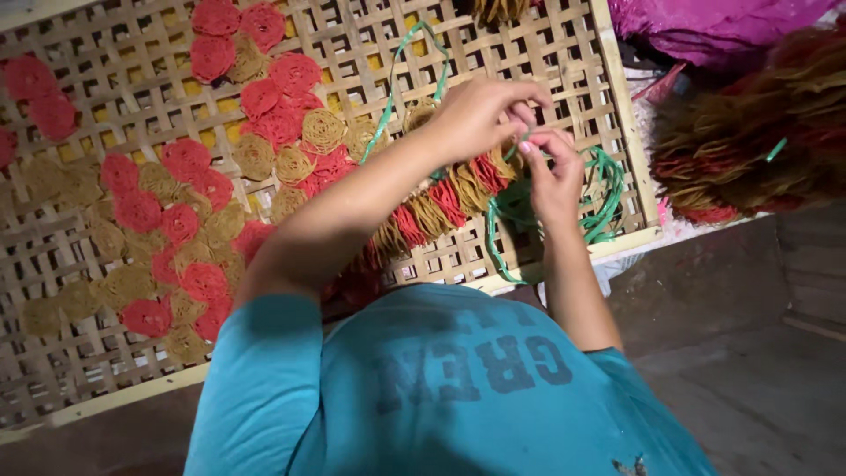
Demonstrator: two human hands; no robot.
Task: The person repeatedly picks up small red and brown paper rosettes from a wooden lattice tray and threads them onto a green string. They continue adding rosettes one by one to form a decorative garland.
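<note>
My left hand (476, 115) and my right hand (553, 176) meet over the right part of a woven bamboo tray (529, 62). Both pinch a thin green plastic string (401, 84) between their fingertips. The string loops up over the tray and lies in a loose tangle under my right hand. A row of red and tan round discs (441, 207) sits bunched edge to edge beneath my left forearm, apparently strung together. Part of that row is hidden by my arm.
Several loose red and tan coiled discs (176, 220) lie spread across the tray. A heap of bundled discs (749, 132) sits to the right, with a magenta bag (705, 26) behind it. Grey floor (758, 353) is at the lower right.
</note>
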